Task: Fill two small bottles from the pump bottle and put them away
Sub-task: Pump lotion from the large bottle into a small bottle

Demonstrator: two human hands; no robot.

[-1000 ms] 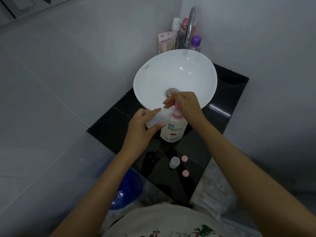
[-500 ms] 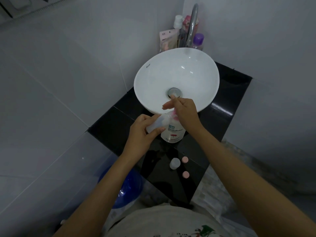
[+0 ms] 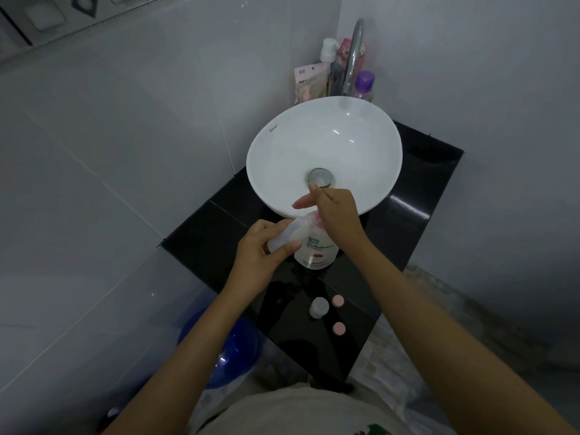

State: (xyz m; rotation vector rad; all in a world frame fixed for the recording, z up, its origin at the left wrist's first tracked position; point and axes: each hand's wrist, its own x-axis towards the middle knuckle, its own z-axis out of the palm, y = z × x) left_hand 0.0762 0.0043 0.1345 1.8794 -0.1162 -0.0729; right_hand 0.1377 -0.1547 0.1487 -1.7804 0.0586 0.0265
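A white pump bottle (image 3: 317, 251) with a pink pump head stands on the black counter (image 3: 216, 243) in front of the sink. My left hand (image 3: 262, 254) holds a small translucent bottle (image 3: 290, 232) tilted, its mouth at the pump's nozzle. My right hand (image 3: 334, 211) rests on top of the pump head, fingers spread, and hides most of it. Near the counter's front edge stands a second small bottle (image 3: 319, 307), with one pink cap (image 3: 338, 300) beside it and another pink cap (image 3: 338, 328) just in front.
A white basin (image 3: 276, 158) with a metal drain fills the back of the counter. Behind it rise a curved tap (image 3: 353, 58) and several toiletry bottles. A blue bucket (image 3: 232, 353) sits on the floor below the counter's left front. Tiled walls close in left and right.
My right hand has pushed the pump head lower between the earlier frames and now. The left hand keeps the small bottle at the nozzle. The view has shifted slightly.
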